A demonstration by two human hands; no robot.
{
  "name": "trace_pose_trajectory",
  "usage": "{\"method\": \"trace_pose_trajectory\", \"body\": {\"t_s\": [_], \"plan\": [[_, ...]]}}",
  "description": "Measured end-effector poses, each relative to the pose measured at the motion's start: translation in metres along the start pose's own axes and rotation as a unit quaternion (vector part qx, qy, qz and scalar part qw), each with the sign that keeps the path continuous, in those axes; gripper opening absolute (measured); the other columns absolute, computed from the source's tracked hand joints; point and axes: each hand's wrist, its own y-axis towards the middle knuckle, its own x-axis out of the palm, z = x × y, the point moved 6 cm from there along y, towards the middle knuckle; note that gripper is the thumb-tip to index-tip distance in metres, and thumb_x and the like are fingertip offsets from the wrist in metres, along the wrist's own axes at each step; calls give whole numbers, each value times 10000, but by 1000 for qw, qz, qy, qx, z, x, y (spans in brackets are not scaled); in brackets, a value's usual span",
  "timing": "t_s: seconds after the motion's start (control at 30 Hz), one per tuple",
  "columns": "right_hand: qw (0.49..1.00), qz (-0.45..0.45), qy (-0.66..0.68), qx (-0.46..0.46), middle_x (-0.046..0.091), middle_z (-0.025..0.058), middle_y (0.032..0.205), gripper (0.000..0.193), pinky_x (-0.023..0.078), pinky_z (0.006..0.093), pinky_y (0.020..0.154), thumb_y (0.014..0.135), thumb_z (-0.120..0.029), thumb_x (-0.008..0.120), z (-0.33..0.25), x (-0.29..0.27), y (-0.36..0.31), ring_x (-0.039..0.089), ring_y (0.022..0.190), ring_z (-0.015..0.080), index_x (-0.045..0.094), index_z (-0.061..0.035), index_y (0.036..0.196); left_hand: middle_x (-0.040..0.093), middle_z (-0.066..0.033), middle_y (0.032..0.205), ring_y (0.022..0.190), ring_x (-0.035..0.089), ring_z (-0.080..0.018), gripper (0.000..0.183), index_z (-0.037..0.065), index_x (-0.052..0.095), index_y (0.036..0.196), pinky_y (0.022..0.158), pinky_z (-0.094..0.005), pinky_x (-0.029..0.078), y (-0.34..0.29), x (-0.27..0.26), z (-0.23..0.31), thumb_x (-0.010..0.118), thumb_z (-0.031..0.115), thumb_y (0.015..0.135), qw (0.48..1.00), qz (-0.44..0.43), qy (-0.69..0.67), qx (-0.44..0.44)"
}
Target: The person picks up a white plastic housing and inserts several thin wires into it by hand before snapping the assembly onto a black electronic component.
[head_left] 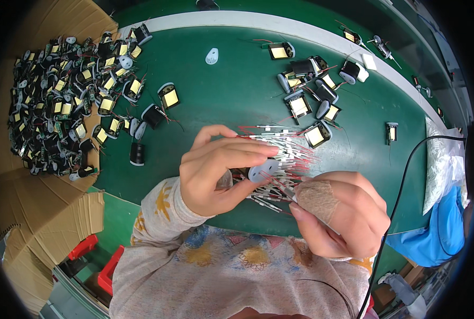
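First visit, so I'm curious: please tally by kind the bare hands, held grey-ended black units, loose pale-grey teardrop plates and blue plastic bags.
Left hand and right hand: 2
Held grey-ended black unit: 1
Loose pale-grey teardrop plate: 1
Blue plastic bag: 1
Total: 5

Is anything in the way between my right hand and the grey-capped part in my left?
Nothing visible blocks it; just thin red wires lie in the gap between right hand and grey-capped part. The wire pile lies beneath.

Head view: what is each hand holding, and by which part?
Left hand: grey-capped black part, by its capped end. Right hand: slim tool; exact grip hidden.
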Motion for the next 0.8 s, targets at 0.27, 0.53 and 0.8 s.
{"method": "trace_pose_trajectory", "body": {"t_s": [0.27,0.53,0.8], "plan": [[999,-1,-26,17,635,164,782,312,511,308,528,530,73,752,-3,0,0,637,660,278,635,54,818,688,-155,960,899,672,-246,453,65,520,993,819,-378,402,-1,-2,2,801,21,641,1000,17,21,5],[1000,-11,-15,18,635,157,784,337,514,306,535,508,71,763,0,-2,1,636,661,279,643,53,823,687,-157,958,907,670,-255,452,67,523,995,829,-387,401,0,-3,2,802,24,642,1000,16,19,2],[999,-29,-11,-7,638,150,797,341,517,299,554,508,63,773,-1,0,1,636,682,281,651,48,826,703,-71,958,847,676,-178,352,80,595,920,782,-318,418,1,-3,2,785,23,629,998,63,15,-9]]}}
